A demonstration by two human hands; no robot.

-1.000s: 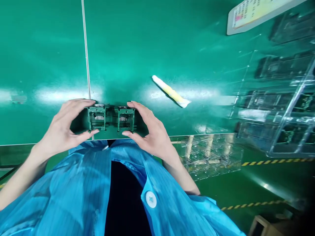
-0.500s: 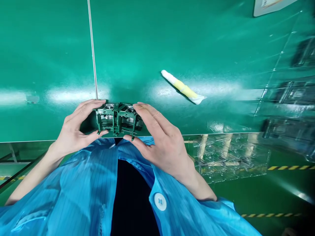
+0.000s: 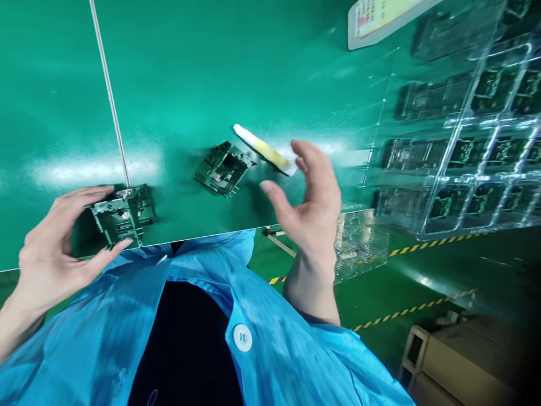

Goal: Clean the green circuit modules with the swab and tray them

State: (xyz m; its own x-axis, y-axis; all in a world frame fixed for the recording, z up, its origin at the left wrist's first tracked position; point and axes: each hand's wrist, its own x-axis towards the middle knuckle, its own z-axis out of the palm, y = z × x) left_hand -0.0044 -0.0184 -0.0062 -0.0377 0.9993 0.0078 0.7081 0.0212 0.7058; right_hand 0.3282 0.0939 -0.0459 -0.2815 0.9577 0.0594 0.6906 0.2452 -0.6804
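My left hand point(image 3: 54, 242) pinches a small green circuit board part point(image 3: 122, 214) between thumb and fingers, just above the near edge of the green table point(image 3: 211, 67). A second green board part point(image 3: 223, 167) lies tilted on the table, apart from both hands. My right hand point(image 3: 310, 197) hovers open to the right of it, fingers spread, holding nothing. A white and yellow tube-like piece point(image 3: 264, 150) lies just behind the loose part, partly behind my right fingers.
Clear plastic trays point(image 3: 465, 141) with several green boards in their pockets fill the right side. A laminated sheet point(image 3: 380, 17) lies at the far right. A thin seam line point(image 3: 107, 90) runs across the table. Floor with yellow-black tape point(image 3: 406, 310) shows below.
The joined pair of boards has come apart. One half stays in my left hand, moved left; the other now lies on the table. My right hand has let go and opened.
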